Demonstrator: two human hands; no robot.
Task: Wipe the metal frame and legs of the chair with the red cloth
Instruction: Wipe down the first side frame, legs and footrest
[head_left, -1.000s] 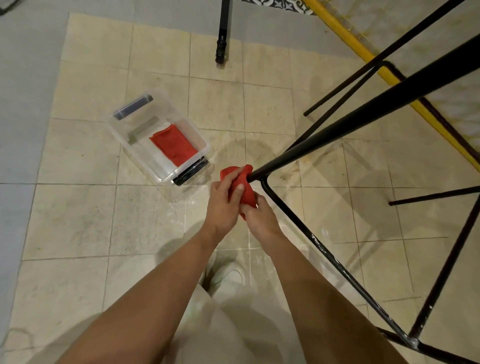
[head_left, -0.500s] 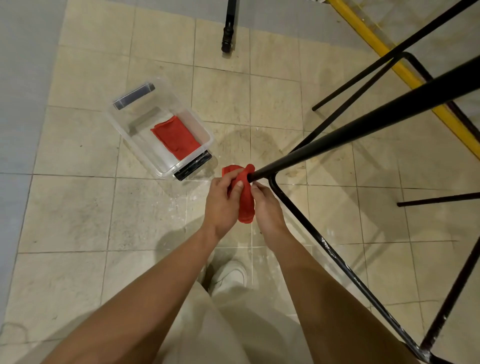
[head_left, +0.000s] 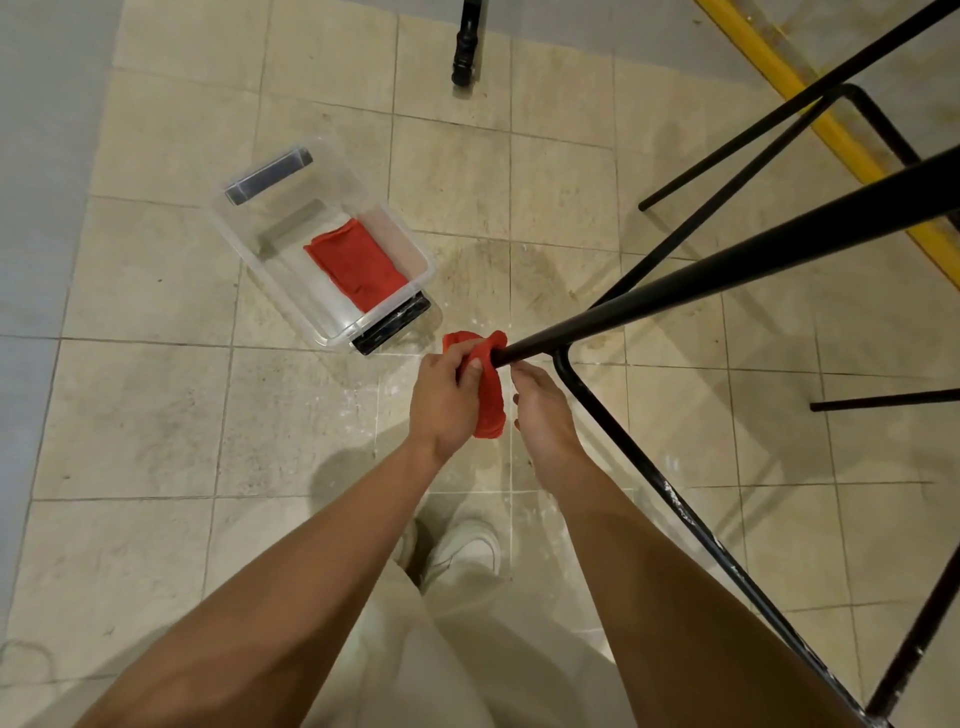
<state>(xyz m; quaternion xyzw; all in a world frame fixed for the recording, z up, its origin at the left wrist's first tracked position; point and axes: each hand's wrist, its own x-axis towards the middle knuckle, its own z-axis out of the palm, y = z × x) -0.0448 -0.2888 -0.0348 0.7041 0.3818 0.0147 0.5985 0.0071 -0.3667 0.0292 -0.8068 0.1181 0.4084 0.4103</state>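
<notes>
The red cloth (head_left: 488, 400) is bunched over the tip of the thick black chair leg (head_left: 727, 270), which slants down from the upper right, and its loose end hangs between the two hands. The left hand (head_left: 444, 402) grips the cloth, with the thumb pressed on its front and the fingers curled behind it. The right hand (head_left: 543, 415) is just beside the cloth with its fingers reaching up to the leg's underside. I cannot tell whether it holds the leg, pinches the cloth or only touches it. A thinner frame bar (head_left: 670, 493), flecked with white marks, runs from near the leg's tip down to the lower right, close against the right forearm. On the tiled floor (head_left: 130, 415) to the upper left, near the hands but apart from them, sits one clear plastic bin (head_left: 265, 275) with a second red cloth (head_left: 356, 270) lying in it. That makes two cloths. A white shoe (head_left: 462, 551) shows below the hands, a black pole foot (head_left: 464, 52) stands at the top edge, and a yellow strip (head_left: 831, 130) crosses the upper right.
</notes>
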